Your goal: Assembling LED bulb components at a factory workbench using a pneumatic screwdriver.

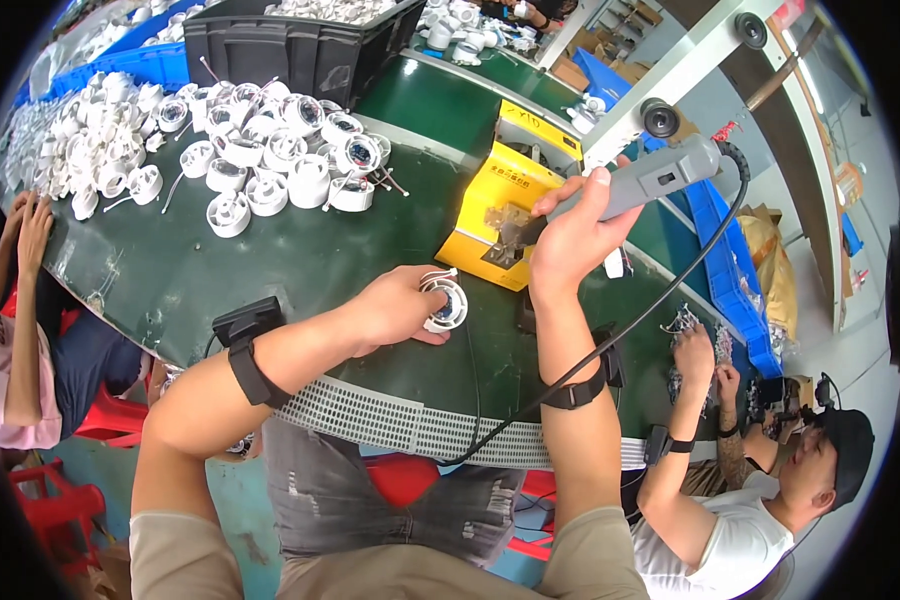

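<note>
- A small white round part (pixel 444 305) is held down on the green table (pixel 300 250) by the left hand (pixel 395 310). The fingers are wrapped around it, and short wires stick out of its top.
- A grey soldering tool (pixel 645 180) is gripped by the right hand (pixel 570 235), with the fingers closed tight around its handle. Its black cord (pixel 660 300) hangs down toward 6 o'clock.
- The tool is held up, at about 1 o'clock from the white part. Its tip is hidden behind the hand, and it is kept well apart from the part.
- A yellow stand (pixel 505 205) is seen at 12 o'clock from the white part, just beside the right hand.
- A big heap of white parts (pixel 270 150) is piled at 10 o'clock on the table. A dark bin (pixel 290 45) with more parts is placed behind it, at 11 o'clock.
- It is judged that only one part is being worked on now, and it does not look touched by the tool at this moment. Many parts in the heap look left to do. How many are done cannot be told.
- Another person's hands (pixel 705 365) are seen at 3 o'clock, busy with small bits of their own.
</note>
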Demonstrator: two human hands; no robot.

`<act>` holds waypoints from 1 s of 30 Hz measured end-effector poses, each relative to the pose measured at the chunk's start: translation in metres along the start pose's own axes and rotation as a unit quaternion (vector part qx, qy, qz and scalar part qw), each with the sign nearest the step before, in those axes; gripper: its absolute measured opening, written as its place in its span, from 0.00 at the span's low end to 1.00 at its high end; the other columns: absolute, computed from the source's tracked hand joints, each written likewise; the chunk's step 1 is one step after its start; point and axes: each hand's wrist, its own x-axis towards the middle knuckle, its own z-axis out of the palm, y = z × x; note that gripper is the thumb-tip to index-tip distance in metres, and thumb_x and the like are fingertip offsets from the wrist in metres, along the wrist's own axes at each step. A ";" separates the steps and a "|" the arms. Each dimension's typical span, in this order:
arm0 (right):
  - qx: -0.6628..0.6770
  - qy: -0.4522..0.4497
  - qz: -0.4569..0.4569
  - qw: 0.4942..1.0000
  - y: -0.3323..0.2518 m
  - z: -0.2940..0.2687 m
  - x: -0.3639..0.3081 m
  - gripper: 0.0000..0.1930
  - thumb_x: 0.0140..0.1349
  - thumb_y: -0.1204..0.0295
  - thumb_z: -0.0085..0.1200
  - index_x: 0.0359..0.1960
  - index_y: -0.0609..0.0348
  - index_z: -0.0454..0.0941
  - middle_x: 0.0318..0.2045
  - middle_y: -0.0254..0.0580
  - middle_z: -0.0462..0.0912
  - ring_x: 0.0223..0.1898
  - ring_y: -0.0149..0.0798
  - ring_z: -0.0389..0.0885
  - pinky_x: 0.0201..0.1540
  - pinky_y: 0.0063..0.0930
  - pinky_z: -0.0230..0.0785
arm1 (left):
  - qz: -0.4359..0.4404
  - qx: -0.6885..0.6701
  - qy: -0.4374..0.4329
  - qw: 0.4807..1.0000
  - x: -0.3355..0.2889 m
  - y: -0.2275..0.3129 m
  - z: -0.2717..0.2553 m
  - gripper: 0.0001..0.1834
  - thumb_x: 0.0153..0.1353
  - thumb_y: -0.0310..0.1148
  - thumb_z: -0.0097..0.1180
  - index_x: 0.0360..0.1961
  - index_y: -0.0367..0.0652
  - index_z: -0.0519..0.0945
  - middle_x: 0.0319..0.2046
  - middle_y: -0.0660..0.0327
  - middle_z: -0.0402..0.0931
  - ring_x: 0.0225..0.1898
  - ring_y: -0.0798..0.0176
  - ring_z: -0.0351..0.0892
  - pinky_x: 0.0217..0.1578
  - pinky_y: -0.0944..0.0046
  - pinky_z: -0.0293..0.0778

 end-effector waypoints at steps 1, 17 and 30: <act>0.002 -0.001 0.002 1.000 0.000 0.001 0.000 0.20 0.69 0.66 0.42 0.56 0.64 0.56 0.18 0.41 0.68 0.14 0.34 0.68 0.18 0.28 0.65 | -0.003 0.012 0.005 1.000 -0.001 0.001 0.000 0.17 0.67 0.25 0.43 0.56 0.33 0.68 0.43 0.54 0.75 0.40 0.59 0.80 0.43 0.62 0.82; 0.054 -0.029 0.047 0.997 -0.027 -0.011 -0.049 0.17 0.69 0.70 0.38 0.57 0.62 0.54 0.20 0.41 0.69 0.15 0.33 0.69 0.19 0.29 0.67 | 0.017 0.031 0.011 0.999 0.003 -0.002 0.001 0.17 0.68 0.26 0.41 0.57 0.32 0.67 0.43 0.52 0.75 0.39 0.57 0.81 0.41 0.61 0.83; 0.109 -0.082 0.068 0.988 -0.022 0.000 -0.073 0.19 0.69 0.68 0.39 0.58 0.62 0.54 0.19 0.42 0.70 0.15 0.33 0.69 0.18 0.28 0.67 | 0.025 0.045 0.007 0.999 0.000 -0.002 0.001 0.17 0.69 0.28 0.42 0.56 0.34 0.68 0.43 0.54 0.75 0.40 0.61 0.80 0.42 0.62 0.82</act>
